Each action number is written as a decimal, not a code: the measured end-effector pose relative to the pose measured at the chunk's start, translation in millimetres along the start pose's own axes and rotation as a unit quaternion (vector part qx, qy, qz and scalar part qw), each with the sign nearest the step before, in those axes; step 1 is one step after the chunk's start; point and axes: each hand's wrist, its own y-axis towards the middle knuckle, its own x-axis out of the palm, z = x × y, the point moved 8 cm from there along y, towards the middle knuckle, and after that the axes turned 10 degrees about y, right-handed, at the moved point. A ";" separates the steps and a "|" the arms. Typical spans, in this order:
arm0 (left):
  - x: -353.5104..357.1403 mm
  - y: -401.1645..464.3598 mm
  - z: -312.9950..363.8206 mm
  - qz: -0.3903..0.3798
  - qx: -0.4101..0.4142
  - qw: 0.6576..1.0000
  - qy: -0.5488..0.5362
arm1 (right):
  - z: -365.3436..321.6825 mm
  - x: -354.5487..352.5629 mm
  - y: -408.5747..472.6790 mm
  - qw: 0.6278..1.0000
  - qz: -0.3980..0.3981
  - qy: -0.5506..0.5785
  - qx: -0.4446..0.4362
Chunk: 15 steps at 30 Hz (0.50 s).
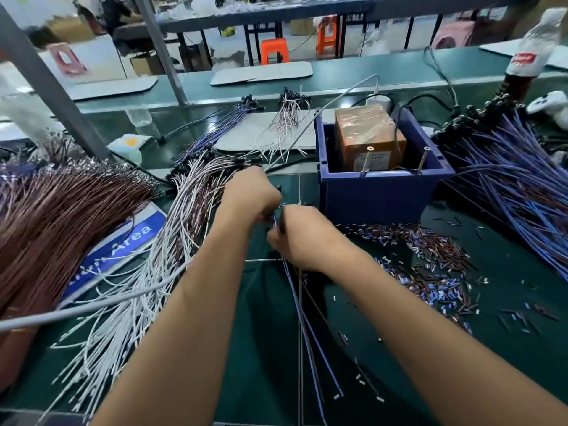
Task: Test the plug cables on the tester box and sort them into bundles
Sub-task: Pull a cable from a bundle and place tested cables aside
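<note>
Desk (507, 348) in dark green carries everything, and you have it ringed with sorted heaps: a thick brown bundle (52, 229) at your far left, a white bundle (172, 229) fanned just beside it, and a blue bundle (504, 182) spread out at your right. Between them stands the blue bin (381, 195) holding the tester box (367, 139), a tape-wrapped brown block with two metal pins rising at its near edge. Clipped bits of sleeving (430, 265) litter the surface right of your arms. Your hands meet just in front of the bin: your left hand (250, 195) is closed in a fist around the plug ends, and your right hand (299, 238) is curled around the same few blue cables (307, 333), which trail down toward you across the desk. You seem to be gathering a small batch for testing, though the plugs themselves are hidden inside your grip. Next, judging by the layout, you need to bring one plug forward to the pins on the tester while keeping the loose tails from snagging the white heap.
</note>
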 end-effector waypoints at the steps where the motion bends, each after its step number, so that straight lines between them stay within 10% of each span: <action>1: -0.5 1.9 -1.3 -0.017 -0.008 0.999 -0.036 | -0.4 -1.7 -0.6 1.000 0.006 0.003 -0.002; 8: -12.8 -9.3 9.1 -0.089 -0.047 0.898 -0.429 | -2.9 -6.5 -13.3 0.943 -0.025 0.332 -0.023; 13: -10.4 -30.2 32.3 -0.202 -0.062 0.577 -0.789 | 7.1 -19.5 -23.3 0.900 -0.045 0.430 -0.048; 15: -15.6 -34.4 37.2 -0.197 -0.056 0.503 -0.840 | 9.3 -21.1 -29.6 0.891 -0.091 0.438 -0.078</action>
